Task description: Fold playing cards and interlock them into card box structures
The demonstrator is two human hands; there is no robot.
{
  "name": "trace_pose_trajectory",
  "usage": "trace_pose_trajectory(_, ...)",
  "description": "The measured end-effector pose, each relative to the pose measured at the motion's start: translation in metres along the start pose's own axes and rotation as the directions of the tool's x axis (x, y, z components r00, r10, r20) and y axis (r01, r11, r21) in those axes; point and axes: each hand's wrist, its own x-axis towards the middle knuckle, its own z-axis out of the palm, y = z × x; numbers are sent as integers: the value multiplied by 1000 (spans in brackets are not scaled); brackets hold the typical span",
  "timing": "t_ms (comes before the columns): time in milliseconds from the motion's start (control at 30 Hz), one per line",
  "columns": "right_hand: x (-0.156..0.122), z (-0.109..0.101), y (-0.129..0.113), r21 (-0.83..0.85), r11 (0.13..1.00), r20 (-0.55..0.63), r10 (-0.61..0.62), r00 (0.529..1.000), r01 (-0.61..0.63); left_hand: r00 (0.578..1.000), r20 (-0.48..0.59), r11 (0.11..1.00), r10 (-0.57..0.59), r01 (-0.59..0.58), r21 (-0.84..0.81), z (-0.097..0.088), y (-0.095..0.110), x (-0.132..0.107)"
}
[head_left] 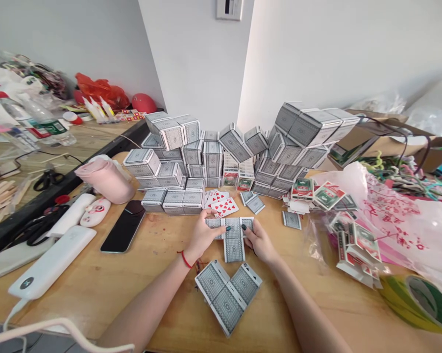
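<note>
My left hand (205,237) and my right hand (257,240) both press on a flat arrangement of grey-backed playing cards (233,239) lying on the wooden table (151,274). The left fingers curl over the left end of the cards. On the right end, the other hand's fingers pinch the edge. A red cord circles my left wrist. Nearer to me lies a flat, unfolded grey-patterned card box (226,294). Face-up red heart cards (221,203) lie just beyond my hands.
A wall of stacked grey card boxes (239,152) runs along the back. At left are a black phone (123,228), a white power bank (52,262), a pink roll (105,179) and scissors. At right are folded green-red box blanks (356,247), a pink-printed plastic bag and a tape roll (419,301).
</note>
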Motion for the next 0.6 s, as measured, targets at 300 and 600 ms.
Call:
trace_pose_trajectory(300, -4, 3, -8, 59, 998, 29, 36, 999, -38, 998, -27, 998, 60, -59, 30, 1, -1, -2)
trace_pose_trajectory(600, -6, 4, -11, 26, 999, 32, 42, 999, -42, 1000, 8, 998, -24, 24, -57, 1, -2, -1)
